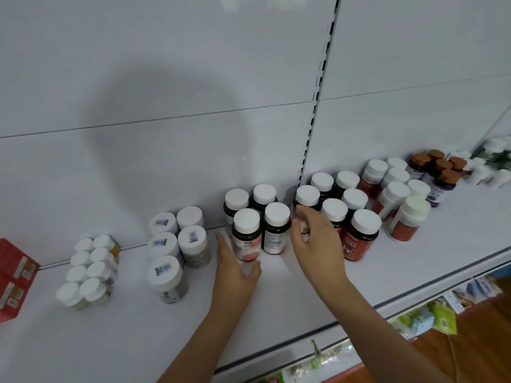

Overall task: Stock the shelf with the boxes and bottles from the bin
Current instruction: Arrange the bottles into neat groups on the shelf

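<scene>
On the white shelf [276,305], a group of dark bottles with white caps stands in the middle. My left hand [235,268] wraps the base of the front-left one, the pink-label bottle [247,236], fingers on its left and thumb on its right. Beside it stands a dark bottle with a white label [276,229]. My right hand [313,239] hovers just right of that bottle, fingers spread and lightly curled, in front of another dark bottle [307,195]. Nothing shows in its grasp. The bin is out of view.
Red-label bottles [362,233] crowd the right, with brown-capped ones [442,172] further along. White jars [190,239] and small white bottles [88,269] stand to the left, red boxes [15,275] at the far left. A lower shelf of packets [431,313] shows below the front edge.
</scene>
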`<state>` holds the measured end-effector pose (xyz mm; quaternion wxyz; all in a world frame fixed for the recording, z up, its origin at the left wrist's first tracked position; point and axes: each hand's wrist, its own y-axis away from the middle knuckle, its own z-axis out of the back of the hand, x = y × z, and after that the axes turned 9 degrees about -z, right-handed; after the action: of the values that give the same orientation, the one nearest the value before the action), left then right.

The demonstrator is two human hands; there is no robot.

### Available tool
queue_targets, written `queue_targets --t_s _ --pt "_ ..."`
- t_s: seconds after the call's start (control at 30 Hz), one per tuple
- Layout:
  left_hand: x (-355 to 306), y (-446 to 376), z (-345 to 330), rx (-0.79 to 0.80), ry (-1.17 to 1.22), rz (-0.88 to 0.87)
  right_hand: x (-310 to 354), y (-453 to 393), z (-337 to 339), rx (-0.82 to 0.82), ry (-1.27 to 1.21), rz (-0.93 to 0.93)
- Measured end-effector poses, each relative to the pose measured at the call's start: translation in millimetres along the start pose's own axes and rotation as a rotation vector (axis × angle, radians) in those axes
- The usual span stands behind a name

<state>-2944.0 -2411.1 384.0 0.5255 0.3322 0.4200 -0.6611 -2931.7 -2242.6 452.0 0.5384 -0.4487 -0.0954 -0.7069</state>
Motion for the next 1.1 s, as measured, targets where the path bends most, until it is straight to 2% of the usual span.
queue_targets --t_s 0.07,0.1,0.2,0.27,0.4,0.6,0.73,0.9,1.1 --pt "3.8 24.3 0.7 0.005 -0.136 -0.021 5.8 -27.3 10.6 -0.091 0.205 0.162" --pt "7.9 36.6 1.4 0.029 -0.207 -0.069 5.0 -45.1 13.5 -0.063 0.334 0.215" --pt "15.6 58.6 9.2 0.152 -0.477 -0.254 -3.1 -87.9 17.1 0.248 0.801 0.164" --pt "19.7 60.0 14.3 0.215 -0.605 -0.331 -5.2 -102.7 17.6 0.394 0.914 0.125" --pt "21.4 59.7 22.3 0.255 -0.724 -0.413 6.5 -112.2 28.3 0.469 0.745 0.081" --pt "17.0 61.9 24.6 0.281 -0.755 -0.403 46.7 -85.3 83.3 0.189 0.324 -0.067" --pt "18.2 62.4 24.7 0.269 -0.738 -0.399 71.3 -47.2 109.7 0.215 0.242 -0.157" --pt "21.7 62.1 24.3 0.249 -0.715 -0.414 64.2 -1.7 79.2 0.308 0.291 -0.153" --pt "17.0 64.6 25.7 0.2 -0.58 -0.309 53.8 39.3 15.7 0.379 0.223 -0.127"
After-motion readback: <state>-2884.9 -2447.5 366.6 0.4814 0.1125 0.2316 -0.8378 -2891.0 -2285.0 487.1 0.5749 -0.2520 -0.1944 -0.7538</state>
